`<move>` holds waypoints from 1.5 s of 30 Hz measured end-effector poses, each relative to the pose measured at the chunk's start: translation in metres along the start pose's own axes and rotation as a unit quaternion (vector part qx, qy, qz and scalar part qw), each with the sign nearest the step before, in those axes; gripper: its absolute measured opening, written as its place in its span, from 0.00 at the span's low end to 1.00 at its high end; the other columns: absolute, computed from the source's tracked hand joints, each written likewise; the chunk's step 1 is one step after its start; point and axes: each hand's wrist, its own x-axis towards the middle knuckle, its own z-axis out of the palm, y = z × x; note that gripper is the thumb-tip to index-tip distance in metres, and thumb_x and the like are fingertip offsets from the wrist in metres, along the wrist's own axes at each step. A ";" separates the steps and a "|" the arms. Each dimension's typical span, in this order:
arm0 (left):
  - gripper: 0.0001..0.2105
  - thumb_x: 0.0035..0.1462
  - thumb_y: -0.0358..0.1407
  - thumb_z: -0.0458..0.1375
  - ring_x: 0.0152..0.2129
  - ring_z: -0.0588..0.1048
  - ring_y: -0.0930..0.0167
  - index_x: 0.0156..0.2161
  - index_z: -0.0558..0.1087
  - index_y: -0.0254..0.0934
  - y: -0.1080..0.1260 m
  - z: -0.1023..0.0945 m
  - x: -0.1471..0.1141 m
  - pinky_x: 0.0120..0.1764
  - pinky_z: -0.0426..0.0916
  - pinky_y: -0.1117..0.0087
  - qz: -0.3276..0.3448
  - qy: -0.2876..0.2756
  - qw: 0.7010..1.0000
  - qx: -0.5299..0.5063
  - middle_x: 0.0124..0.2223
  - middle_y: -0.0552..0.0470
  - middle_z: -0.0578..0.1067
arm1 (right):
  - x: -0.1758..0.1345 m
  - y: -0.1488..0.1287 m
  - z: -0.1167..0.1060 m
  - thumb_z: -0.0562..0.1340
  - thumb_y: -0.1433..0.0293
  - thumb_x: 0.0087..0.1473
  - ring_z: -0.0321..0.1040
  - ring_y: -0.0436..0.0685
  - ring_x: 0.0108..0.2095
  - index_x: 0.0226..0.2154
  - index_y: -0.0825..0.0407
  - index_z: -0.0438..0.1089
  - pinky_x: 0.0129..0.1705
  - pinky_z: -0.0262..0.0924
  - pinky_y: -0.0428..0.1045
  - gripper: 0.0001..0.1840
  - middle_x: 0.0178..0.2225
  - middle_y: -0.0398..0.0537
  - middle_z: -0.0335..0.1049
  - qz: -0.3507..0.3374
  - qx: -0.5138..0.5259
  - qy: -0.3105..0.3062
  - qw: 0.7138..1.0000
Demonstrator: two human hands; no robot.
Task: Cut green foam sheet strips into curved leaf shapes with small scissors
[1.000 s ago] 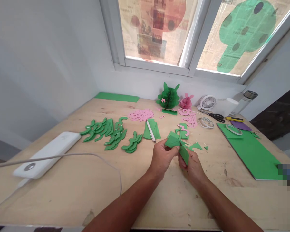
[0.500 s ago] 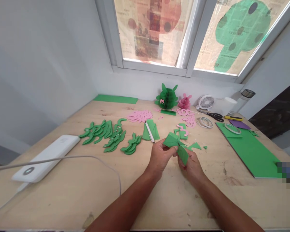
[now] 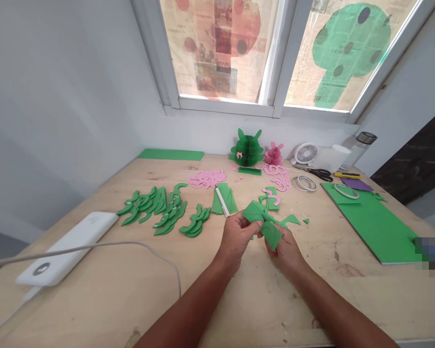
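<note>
Over the middle of the table, my left hand (image 3: 237,239) pinches a green piece of paper (image 3: 253,211) that bears a drawn line. Close beside it, my right hand (image 3: 283,249) grips a second green piece of paper (image 3: 271,235) with a curved pencil line on it. The two pieces meet near my fingertips; whether they are joined there I cannot tell. Just beyond my hands lie green scraps (image 3: 290,220) and pink curved cutouts (image 3: 271,197). A white pen (image 3: 223,201) rests on green paper sheets (image 3: 232,204) to the left of my left hand.
Green curved cutouts (image 3: 195,221) lie in stacks at left, near a white power bank (image 3: 68,246) with a cable. Behind are pink cutouts (image 3: 208,178) and a green honeycomb paper figure (image 3: 248,151). Black scissors (image 3: 321,174), tape rolls (image 3: 304,183) and green card (image 3: 377,227) occupy the right.
The piece in my right hand has turned so that its drawn curve faces up more. My hands stay close together, and the view has shifted slightly.
</note>
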 end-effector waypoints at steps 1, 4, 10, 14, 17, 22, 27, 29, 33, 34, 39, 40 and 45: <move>0.05 0.41 0.32 0.60 0.17 0.66 0.75 0.22 0.68 0.33 0.001 0.000 0.000 0.25 0.61 0.72 -0.001 0.001 1.000 0.002 0.20 0.54 0.70 | 0.001 0.001 0.000 0.57 0.56 0.52 0.37 0.45 0.13 0.23 0.53 0.65 0.15 0.33 0.45 0.18 0.10 0.33 0.43 -0.001 0.005 -0.002 1.000; 0.06 0.39 0.33 0.61 0.17 0.66 0.74 0.21 0.69 0.34 0.003 0.001 0.000 0.24 0.62 0.72 -0.003 0.005 1.000 0.007 0.19 0.54 0.70 | 0.002 0.006 0.000 0.58 0.56 0.50 0.37 0.45 0.12 0.23 0.53 0.65 0.15 0.32 0.46 0.17 0.09 0.34 0.43 -0.004 0.022 -0.005 1.000; 0.06 0.39 0.34 0.61 0.16 0.66 0.74 0.20 0.69 0.34 0.003 0.001 0.000 0.24 0.62 0.72 -0.010 0.002 1.000 0.005 0.19 0.54 0.70 | 0.001 0.004 0.001 0.58 0.57 0.50 0.38 0.45 0.12 0.22 0.53 0.66 0.15 0.33 0.46 0.17 0.10 0.34 0.44 0.001 0.018 0.002 1.000; 0.06 0.39 0.33 0.61 0.16 0.66 0.74 0.21 0.69 0.33 0.002 0.000 0.000 0.24 0.62 0.72 -0.013 0.003 1.000 0.005 0.19 0.54 0.70 | 0.000 -0.001 0.001 0.58 0.57 0.50 0.38 0.45 0.13 0.22 0.53 0.66 0.16 0.33 0.46 0.17 0.10 0.34 0.44 0.011 0.009 0.001 1.000; 0.05 0.39 0.33 0.62 0.17 0.67 0.74 0.22 0.70 0.33 0.002 0.000 0.000 0.24 0.62 0.72 -0.013 0.006 1.000 0.008 0.20 0.53 0.71 | -0.001 -0.003 0.001 0.59 0.56 0.50 0.37 0.45 0.13 0.22 0.53 0.67 0.16 0.33 0.46 0.17 0.10 0.33 0.43 0.020 0.007 0.005 1.000; 0.06 0.39 0.34 0.62 0.17 0.67 0.74 0.24 0.71 0.33 0.001 -0.001 0.000 0.24 0.62 0.72 -0.013 0.014 1.000 0.012 0.21 0.53 0.72 | -0.001 -0.002 0.002 0.60 0.54 0.46 0.38 0.45 0.13 0.21 0.53 0.67 0.15 0.33 0.45 0.19 0.10 0.34 0.43 0.035 0.009 0.028 0.999; 0.06 0.40 0.34 0.62 0.18 0.66 0.74 0.25 0.71 0.33 0.000 -0.002 0.000 0.24 0.62 0.73 -0.008 0.015 1.000 0.016 0.21 0.53 0.72 | 0.000 0.000 0.001 0.60 0.54 0.46 0.38 0.45 0.13 0.21 0.54 0.66 0.15 0.34 0.45 0.19 0.10 0.34 0.43 0.031 0.005 0.034 0.999; 0.06 0.40 0.34 0.62 0.18 0.67 0.74 0.25 0.72 0.33 0.000 -0.002 0.000 0.25 0.63 0.73 -0.007 0.015 1.000 0.016 0.22 0.52 0.72 | 0.000 0.000 0.002 0.61 0.53 0.45 0.37 0.45 0.13 0.20 0.54 0.66 0.15 0.34 0.44 0.20 0.10 0.33 0.43 0.034 0.009 0.033 0.999; 0.06 0.41 0.33 0.62 0.20 0.67 0.74 0.26 0.72 0.32 0.000 -0.003 0.000 0.26 0.63 0.74 -0.007 0.016 1.000 0.014 0.23 0.52 0.72 | 0.000 -0.002 0.003 0.61 0.54 0.46 0.36 0.44 0.14 0.21 0.54 0.66 0.15 0.32 0.44 0.19 0.10 0.33 0.41 0.036 0.020 0.026 0.999; 0.06 0.41 0.33 0.62 0.20 0.68 0.74 0.26 0.72 0.32 0.000 -0.003 0.000 0.26 0.63 0.74 -0.006 0.016 1.000 0.014 0.23 0.52 0.72 | -0.001 -0.003 0.003 0.61 0.55 0.46 0.35 0.44 0.14 0.20 0.54 0.65 0.15 0.31 0.44 0.19 0.11 0.33 0.41 0.035 0.023 0.021 0.999; 0.05 0.41 0.32 0.62 0.23 0.69 0.73 0.27 0.72 0.33 -0.001 -0.004 0.001 0.29 0.64 0.73 -0.008 0.021 1.000 0.011 0.24 0.53 0.73 | 0.000 -0.002 0.003 0.59 0.55 0.49 0.35 0.44 0.14 0.15 0.53 0.56 0.16 0.30 0.45 0.23 0.11 0.34 0.41 0.029 0.032 0.000 0.999; 0.06 0.41 0.32 0.62 0.23 0.70 0.73 0.27 0.72 0.33 -0.001 -0.004 0.001 0.29 0.64 0.73 -0.009 0.021 1.000 0.009 0.25 0.52 0.73 | 0.000 -0.001 0.003 0.59 0.55 0.49 0.35 0.44 0.14 0.14 0.52 0.54 0.16 0.30 0.45 0.23 0.11 0.34 0.40 0.031 0.033 0.000 0.999; 0.07 0.41 0.35 0.62 0.22 0.69 0.74 0.27 0.74 0.32 -0.002 -0.003 0.002 0.28 0.64 0.73 -0.013 0.028 1.000 0.000 0.25 0.51 0.74 | -0.001 0.000 0.004 0.59 0.56 0.50 0.35 0.44 0.15 0.15 0.52 0.55 0.16 0.30 0.45 0.23 0.12 0.34 0.41 0.028 0.034 -0.001 0.999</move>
